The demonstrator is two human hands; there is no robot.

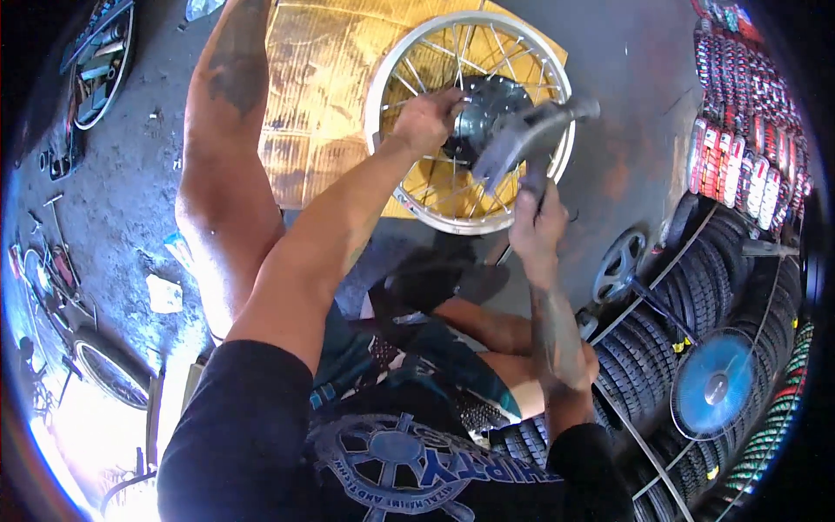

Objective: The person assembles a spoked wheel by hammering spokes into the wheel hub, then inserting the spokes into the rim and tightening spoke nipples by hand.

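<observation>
A spoked wheel (470, 227) with a silver rim lies flat on a sheet of brown cardboard (317, 113), straight ahead of me. Its hub (477, 117) is black and round. My left hand (426, 120) is closed at the left side of the hub, its fingertips pinched together; what they hold there is hidden. In my right hand (537, 222) is a hammer (532, 135), gripped by its handle. The grey hammer head, smeared by motion, is raised over the right part of the hub and hides some spokes.
Racks of black tyres (639, 357) line the right side, below hanging red and white packages (748, 157). A blue fan (713, 387) stands among the tyres. Another wheel (109, 374) and a round tray of tools (100, 65) lie to the left. My bare leg (222, 157) stretches beside the cardboard.
</observation>
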